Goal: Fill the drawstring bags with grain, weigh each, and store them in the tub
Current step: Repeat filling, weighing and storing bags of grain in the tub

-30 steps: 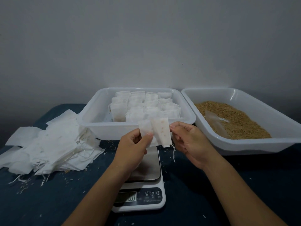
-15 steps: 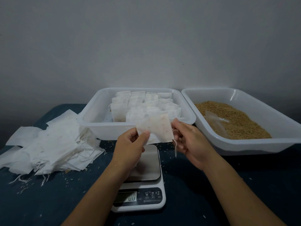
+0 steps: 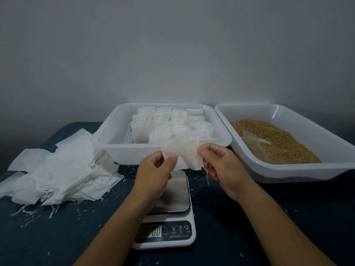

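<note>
I hold a small white drawstring bag (image 3: 187, 150) in the air above the scale (image 3: 171, 214). My left hand (image 3: 153, 175) pinches its left edge and my right hand (image 3: 221, 169) pinches its right edge. A string dangles from the bag's lower right corner. The bag looks flat and creased in the middle. Behind it stands the white tub (image 3: 115, 129) with several filled bags in rows. To the right, a white tray (image 3: 288, 169) holds brown grain (image 3: 278, 143). The scale's display reads 0.0 and its steel plate is bare.
A loose heap of flat empty bags (image 3: 57, 175) with trailing strings lies on the dark blue cloth at the left. A clear plastic scoop or sheet (image 3: 253, 146) rests in the grain. Spilled grains dot the cloth around the scale. A grey wall stands behind.
The bag has been turned and spread between both hands; it went from narrow, to flat and wide, to creased in the middle. Hands stayed above the scale.
</note>
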Demonstrator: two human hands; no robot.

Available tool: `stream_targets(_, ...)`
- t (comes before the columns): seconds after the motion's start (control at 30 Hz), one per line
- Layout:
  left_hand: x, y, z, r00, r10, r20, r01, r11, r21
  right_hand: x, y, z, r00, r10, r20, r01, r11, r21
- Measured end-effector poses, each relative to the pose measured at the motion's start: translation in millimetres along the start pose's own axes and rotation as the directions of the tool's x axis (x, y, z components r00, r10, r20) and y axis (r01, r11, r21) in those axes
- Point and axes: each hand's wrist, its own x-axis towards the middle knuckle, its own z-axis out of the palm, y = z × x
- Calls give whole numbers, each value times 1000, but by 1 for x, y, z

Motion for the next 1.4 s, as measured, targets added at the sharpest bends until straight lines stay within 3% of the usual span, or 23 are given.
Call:
stream_targets(0.13,1,-2,0,1000,-20,0,20,1000,-8,0,1,4,998,-33,-48,34,999,18)
stream_targets(0.23,0,3,1,995,-30,-97,25,999,-46,1,1,3,988,-50,-147,59,996,60)
stream_targets(0.3,-4,5,-2,975,42,-217,-40,999,11,2,1,2,982,-67,-179,86,991,98)
stream_targets(0.37,-7,5,-6,936,226,-269,-203,973,112,2,2,2,980,-85,-182,105,989,103)
stream_targets(0.43,-13,7,-4,899,399,-179,-367,911,189,1,5,4,985,-105,-140,114,992,58)
stream_targets(0.53,-20,8,5,871,491,12,-480,847,229,-2,9,11,993,-115,-36,112,992,-61)
stream_targets(0.6,-21,7,9,871,486,76,-489,839,240,-3,11,13,994,-104,-14,102,989,-103)
stream_targets(0.8,-19,7,2,884,458,96,-468,866,174,-5,9,12,995,-98,24,100,989,-111)
stream_targets(0.97,-21,9,3,874,463,147,-484,858,172,-3,10,13,989,-148,-12,142,968,-207)
stream_targets(1.2,-19,5,3,861,480,168,-508,829,235,-1,13,11,980,-200,18,200,958,-206)
stream_targets(1.4,-20,9,5,884,450,128,-466,870,160,-1,13,9,974,-224,36,226,952,-208)
